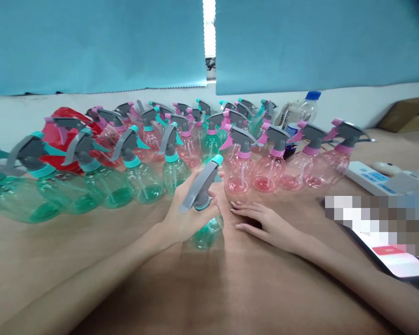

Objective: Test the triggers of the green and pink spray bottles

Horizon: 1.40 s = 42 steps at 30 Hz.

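My left hand (192,204) is wrapped around the neck of a green spray bottle (206,232) with a grey and teal trigger head. The bottle leans a little, and its middle is hidden by my fingers. To its right, my right hand (261,218) rests palm down on the wooden table (265,288), fingers stretched out and holding nothing. Its fingertips lie just in front of a pink spray bottle (238,172). Close behind my left hand stands another green spray bottle (174,172).
Several green spray bottles (145,181) line the left, and several pink ones (302,172) the right, with more behind. A red plastic bag (68,114), a blue-capped bottle (309,109), a power strip (368,177), a phone (398,267) and a cardboard box (407,114) are around them.
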Motion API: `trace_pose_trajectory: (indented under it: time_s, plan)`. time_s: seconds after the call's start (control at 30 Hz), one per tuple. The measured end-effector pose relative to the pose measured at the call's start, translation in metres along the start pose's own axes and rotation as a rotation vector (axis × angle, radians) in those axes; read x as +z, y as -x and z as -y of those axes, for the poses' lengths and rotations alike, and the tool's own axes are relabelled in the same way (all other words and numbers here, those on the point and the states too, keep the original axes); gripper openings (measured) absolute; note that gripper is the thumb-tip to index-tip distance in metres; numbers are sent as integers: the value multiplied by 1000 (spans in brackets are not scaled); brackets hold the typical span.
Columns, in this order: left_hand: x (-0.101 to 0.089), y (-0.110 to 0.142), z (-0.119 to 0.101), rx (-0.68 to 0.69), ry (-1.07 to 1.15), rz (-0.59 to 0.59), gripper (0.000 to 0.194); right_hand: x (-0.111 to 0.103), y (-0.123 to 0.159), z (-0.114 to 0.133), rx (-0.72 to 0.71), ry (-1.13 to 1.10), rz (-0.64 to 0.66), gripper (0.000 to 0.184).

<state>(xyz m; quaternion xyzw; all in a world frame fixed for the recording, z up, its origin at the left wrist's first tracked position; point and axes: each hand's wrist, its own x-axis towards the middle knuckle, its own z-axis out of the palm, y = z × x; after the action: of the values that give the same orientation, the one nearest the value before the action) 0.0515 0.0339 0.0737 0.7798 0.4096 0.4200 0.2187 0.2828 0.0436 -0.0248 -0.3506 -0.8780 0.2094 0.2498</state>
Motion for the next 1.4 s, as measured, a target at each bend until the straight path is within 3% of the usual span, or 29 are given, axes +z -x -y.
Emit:
trace_pose_trajectory:
  time_s: [1.0, 1.4]
  plan:
    - [-3, 0, -6, -24, 49, 4, 39, 0, 3, 0, 35, -9, -3, 40]
    - [-5, -1, -10, -57, 9, 1, 28, -1, 2, 0, 29, -11, 10, 40]
